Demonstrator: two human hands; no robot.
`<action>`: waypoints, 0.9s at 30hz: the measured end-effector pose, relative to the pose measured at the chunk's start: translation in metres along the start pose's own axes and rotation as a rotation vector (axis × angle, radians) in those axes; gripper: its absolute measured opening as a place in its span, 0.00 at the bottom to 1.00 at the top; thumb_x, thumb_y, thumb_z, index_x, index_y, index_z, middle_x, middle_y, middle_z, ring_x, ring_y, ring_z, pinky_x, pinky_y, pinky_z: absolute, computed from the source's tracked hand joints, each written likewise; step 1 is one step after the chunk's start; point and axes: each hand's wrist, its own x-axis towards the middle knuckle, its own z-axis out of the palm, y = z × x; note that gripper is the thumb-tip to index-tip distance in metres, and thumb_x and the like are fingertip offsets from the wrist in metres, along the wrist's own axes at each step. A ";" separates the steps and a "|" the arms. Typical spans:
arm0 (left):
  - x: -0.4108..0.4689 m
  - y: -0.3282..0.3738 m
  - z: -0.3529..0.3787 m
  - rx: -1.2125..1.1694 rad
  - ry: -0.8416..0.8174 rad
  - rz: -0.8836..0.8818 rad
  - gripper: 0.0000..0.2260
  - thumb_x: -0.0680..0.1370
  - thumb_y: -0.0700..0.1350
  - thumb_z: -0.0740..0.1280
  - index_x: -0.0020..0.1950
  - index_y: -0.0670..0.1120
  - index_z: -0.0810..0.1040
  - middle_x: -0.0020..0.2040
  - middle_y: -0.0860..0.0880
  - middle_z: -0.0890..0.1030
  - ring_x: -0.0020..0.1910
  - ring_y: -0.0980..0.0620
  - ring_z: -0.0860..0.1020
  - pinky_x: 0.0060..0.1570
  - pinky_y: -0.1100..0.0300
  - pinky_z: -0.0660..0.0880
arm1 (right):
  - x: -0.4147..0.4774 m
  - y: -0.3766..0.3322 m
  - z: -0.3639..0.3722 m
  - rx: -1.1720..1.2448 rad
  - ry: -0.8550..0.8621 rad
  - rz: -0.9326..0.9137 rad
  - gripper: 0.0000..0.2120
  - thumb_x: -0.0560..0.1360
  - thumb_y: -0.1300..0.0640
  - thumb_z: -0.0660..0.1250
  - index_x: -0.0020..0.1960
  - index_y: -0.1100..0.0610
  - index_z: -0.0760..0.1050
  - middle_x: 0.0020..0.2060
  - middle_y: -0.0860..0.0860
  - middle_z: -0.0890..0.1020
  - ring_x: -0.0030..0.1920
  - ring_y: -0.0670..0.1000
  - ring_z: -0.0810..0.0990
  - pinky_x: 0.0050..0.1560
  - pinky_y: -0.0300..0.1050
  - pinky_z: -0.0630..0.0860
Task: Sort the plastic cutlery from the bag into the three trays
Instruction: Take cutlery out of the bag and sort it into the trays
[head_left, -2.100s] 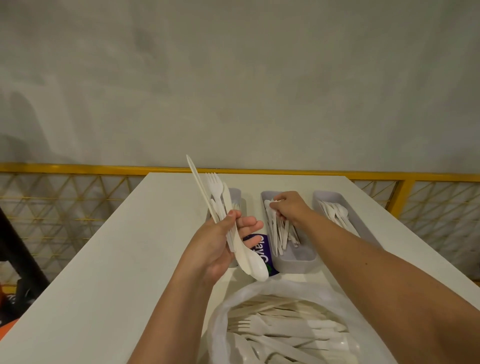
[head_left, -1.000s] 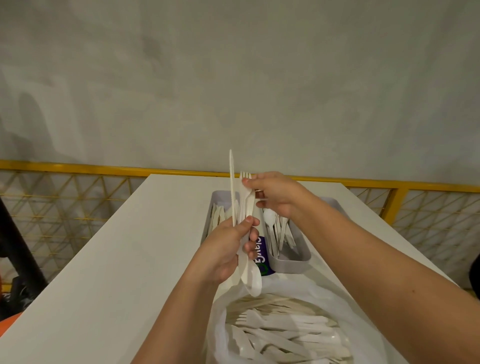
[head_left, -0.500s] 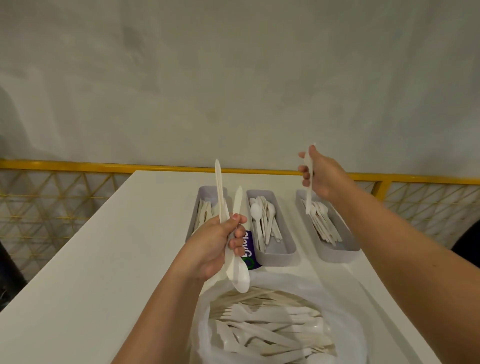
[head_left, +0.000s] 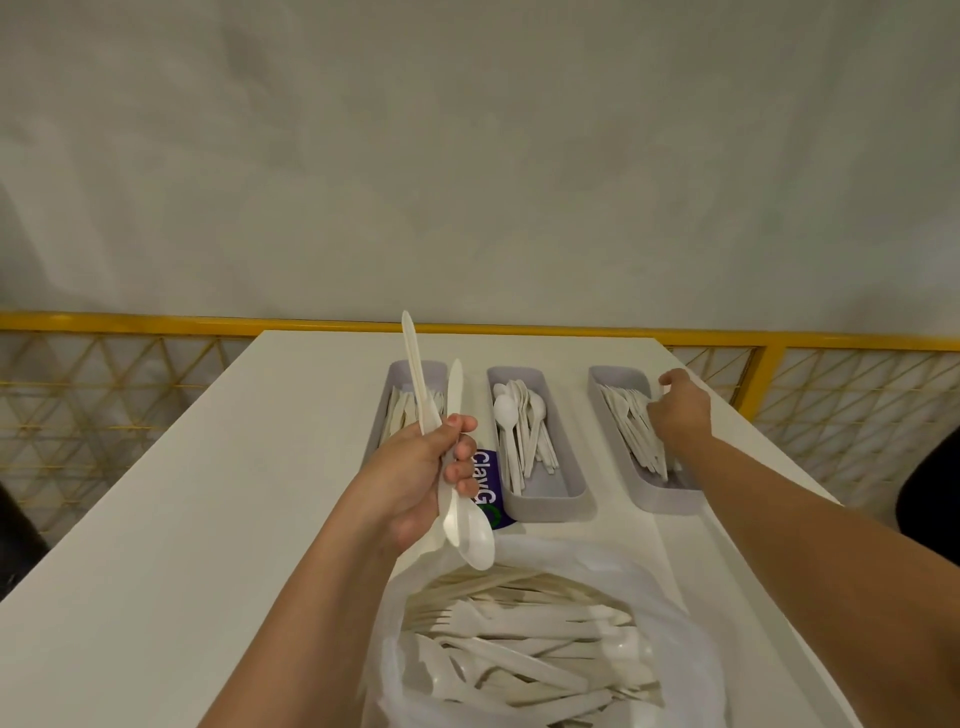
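The white table (head_left: 208, 519) filled the lower frame, with the clear plastic bag (head_left: 395, 670) at bottom centre, open and holding a loose heap of white cutlery. Beyond it, at mid-frame, stood three grey trays side by side: the left tray (head_left: 415, 369) with knives, the middle tray (head_left: 550, 506) with spoons, and the right tray (head_left: 665, 501) with forks.

The left hand (head_left: 415, 467), at centre, was curled round a knife (head_left: 413, 364) pointing up and a spoon (head_left: 475, 540) with its bowl hanging down over the bag's rim. The right hand (head_left: 678, 410) lay low in the right tray, fingers down among the forks. Whether it pinched one could not be told.

The pieces looked very light, thin, smooth and slightly springy, likely to slide against each other in a bundle. A pinch at mid-handle seemed the safest hold.

Half a second earlier the right hand had held a fork high above the right tray. Now it was down inside it. The left hand's bundle was unchanged.
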 end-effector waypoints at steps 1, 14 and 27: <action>0.000 0.000 0.000 -0.001 0.004 0.001 0.09 0.82 0.41 0.55 0.46 0.40 0.72 0.26 0.50 0.68 0.21 0.57 0.63 0.21 0.65 0.66 | 0.000 0.002 0.003 -0.058 -0.013 -0.021 0.20 0.74 0.71 0.61 0.65 0.63 0.68 0.56 0.65 0.77 0.56 0.63 0.76 0.51 0.51 0.74; -0.005 0.005 0.002 0.022 -0.003 0.002 0.10 0.83 0.41 0.55 0.46 0.41 0.72 0.26 0.49 0.71 0.21 0.56 0.66 0.22 0.64 0.68 | -0.065 -0.077 0.000 0.102 -0.139 -0.687 0.11 0.75 0.66 0.64 0.54 0.56 0.78 0.47 0.54 0.75 0.45 0.50 0.75 0.48 0.40 0.71; -0.011 0.012 0.000 0.090 0.012 0.031 0.11 0.83 0.41 0.55 0.45 0.41 0.73 0.28 0.48 0.75 0.22 0.55 0.70 0.24 0.63 0.71 | -0.138 -0.135 -0.002 0.136 -0.438 -1.040 0.12 0.75 0.66 0.63 0.55 0.58 0.78 0.45 0.49 0.72 0.40 0.42 0.73 0.40 0.27 0.67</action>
